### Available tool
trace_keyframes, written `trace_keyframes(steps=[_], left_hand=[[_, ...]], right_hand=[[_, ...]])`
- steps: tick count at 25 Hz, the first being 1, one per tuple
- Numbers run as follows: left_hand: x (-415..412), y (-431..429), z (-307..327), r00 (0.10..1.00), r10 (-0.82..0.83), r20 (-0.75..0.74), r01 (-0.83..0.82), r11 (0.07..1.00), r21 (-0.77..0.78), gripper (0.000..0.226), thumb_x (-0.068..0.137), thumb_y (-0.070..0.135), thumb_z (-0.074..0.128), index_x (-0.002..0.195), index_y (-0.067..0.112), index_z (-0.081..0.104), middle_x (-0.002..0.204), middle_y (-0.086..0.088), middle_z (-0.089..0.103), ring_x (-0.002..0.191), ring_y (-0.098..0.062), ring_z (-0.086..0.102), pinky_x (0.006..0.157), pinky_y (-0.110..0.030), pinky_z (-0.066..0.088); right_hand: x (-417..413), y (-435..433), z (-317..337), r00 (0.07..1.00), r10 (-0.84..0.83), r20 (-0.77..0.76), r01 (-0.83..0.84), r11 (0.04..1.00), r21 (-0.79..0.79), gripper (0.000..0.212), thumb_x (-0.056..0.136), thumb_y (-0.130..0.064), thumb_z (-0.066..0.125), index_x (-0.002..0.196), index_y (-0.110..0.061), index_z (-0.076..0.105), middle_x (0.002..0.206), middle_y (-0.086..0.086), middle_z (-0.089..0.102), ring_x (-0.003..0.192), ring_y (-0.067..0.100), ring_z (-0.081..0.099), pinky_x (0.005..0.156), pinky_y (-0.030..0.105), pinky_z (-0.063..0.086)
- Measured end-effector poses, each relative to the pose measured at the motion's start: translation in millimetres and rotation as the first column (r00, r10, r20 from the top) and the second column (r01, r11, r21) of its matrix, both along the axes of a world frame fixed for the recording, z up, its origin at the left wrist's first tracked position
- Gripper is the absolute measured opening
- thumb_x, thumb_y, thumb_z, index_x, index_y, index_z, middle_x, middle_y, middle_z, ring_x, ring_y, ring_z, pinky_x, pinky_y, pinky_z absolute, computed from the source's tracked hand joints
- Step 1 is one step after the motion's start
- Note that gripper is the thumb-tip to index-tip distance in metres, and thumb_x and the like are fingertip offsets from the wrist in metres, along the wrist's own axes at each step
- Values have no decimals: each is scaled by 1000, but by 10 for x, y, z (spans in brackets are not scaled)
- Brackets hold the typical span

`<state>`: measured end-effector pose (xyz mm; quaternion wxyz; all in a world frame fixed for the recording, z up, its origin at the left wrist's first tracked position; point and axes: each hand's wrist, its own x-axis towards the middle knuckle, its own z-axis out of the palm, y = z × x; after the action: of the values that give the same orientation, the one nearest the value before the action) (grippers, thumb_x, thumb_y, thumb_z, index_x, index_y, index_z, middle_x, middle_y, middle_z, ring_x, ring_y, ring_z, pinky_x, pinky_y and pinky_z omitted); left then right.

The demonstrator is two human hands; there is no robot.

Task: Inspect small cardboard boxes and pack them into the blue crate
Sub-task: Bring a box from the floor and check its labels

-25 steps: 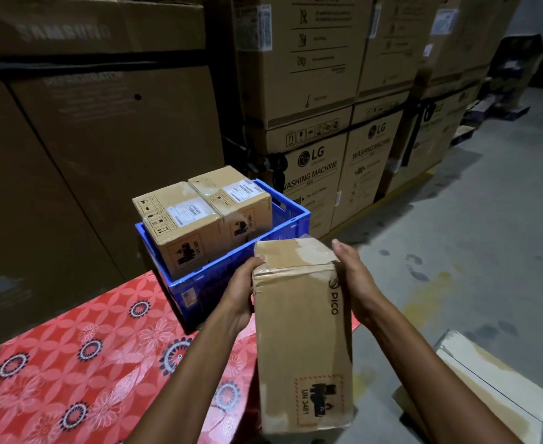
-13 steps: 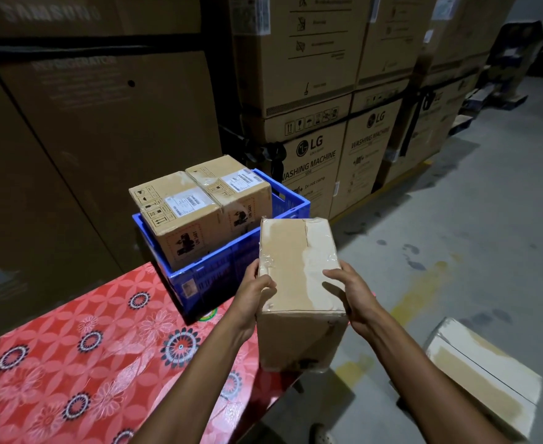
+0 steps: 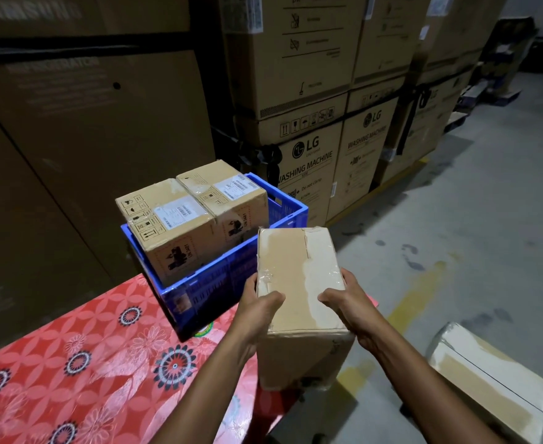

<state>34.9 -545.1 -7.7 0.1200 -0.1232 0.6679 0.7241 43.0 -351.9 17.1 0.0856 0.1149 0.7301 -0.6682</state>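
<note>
Gripping a taped cardboard box (image 3: 299, 283) by its sides, the left hand (image 3: 257, 310) and right hand (image 3: 348, 304) hold it above the red floral tabletop (image 3: 81, 363), at five o'clock from the blue crate (image 3: 219, 283) holding two labelled boxes (image 3: 193, 216).

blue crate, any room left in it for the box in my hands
Left side of the blue crate is filled by two labelled boxes. A bare strip stays along its right wall, beside them. The red floral tablecloth in front is bare too.
</note>
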Motion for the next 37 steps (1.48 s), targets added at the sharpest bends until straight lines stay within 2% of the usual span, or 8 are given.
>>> trace_keyframes(steps=[6,9,13,17,21,26,32,37], left_hand=[[-253,-9,107,998,-45,31,44,999,27,59,81,11,69,136,12,48,119,-10,70,100,-21,72,69,-26,56],[-623,74,97,998,-1,55,-8,985,173,47,93,6,64,137,4,49,128,-17,68,106,-23,72,71,-22,58],[-981,138,105,997,5,73,-15,991,135,45,92,8,64,136,9,52,120,-14,71,104,-25,73,70,-28,61],[-1105,117,-53,997,25,71,-27,999,26,59,80,21,70,136,11,53,114,-12,74,99,-26,75,76,-39,63],[-1148,110,-173,997,63,55,-64,998,28,63,74,25,73,134,16,53,114,-9,74,97,-25,76,83,-45,62],[-1124,114,-153,997,57,45,-56,998,-38,61,74,31,73,133,24,56,112,-3,75,96,-22,76,85,-48,62],[-916,148,-86,998,59,-2,-59,994,-94,69,66,54,77,130,36,58,113,5,74,101,-21,74,89,-50,59],[-567,189,55,996,60,-67,-53,994,97,54,86,41,74,135,26,57,122,-1,72,106,-20,73,82,-38,62]], right_hand=[[-225,42,26,996,17,90,-12,998,-55,27,95,-7,60,117,-22,53,108,1,70,93,14,70,70,21,56],[-586,16,30,993,-1,115,9,997,-75,43,92,-28,66,132,-18,52,121,1,70,100,14,73,72,24,56],[-943,-33,96,990,-22,142,23,1000,-8,30,89,-25,65,118,-16,66,98,3,78,85,18,77,70,32,59],[-1073,-59,-62,973,-103,206,100,995,26,43,80,-34,73,118,-17,61,94,4,78,81,22,77,76,41,63],[-1129,-56,-256,979,-137,152,115,983,144,62,73,-53,72,125,-25,53,107,-2,73,89,20,74,76,43,63],[-1114,-31,-259,984,-130,118,111,982,154,46,86,-45,71,124,-26,54,111,-2,71,93,20,72,79,43,62],[-888,16,-171,998,-45,33,40,990,132,42,85,-61,64,114,-30,65,97,-6,77,85,17,76,80,45,63],[-545,28,-104,996,-56,-69,59,998,34,41,92,-62,56,122,-34,65,100,-13,77,90,11,75,79,38,61]])
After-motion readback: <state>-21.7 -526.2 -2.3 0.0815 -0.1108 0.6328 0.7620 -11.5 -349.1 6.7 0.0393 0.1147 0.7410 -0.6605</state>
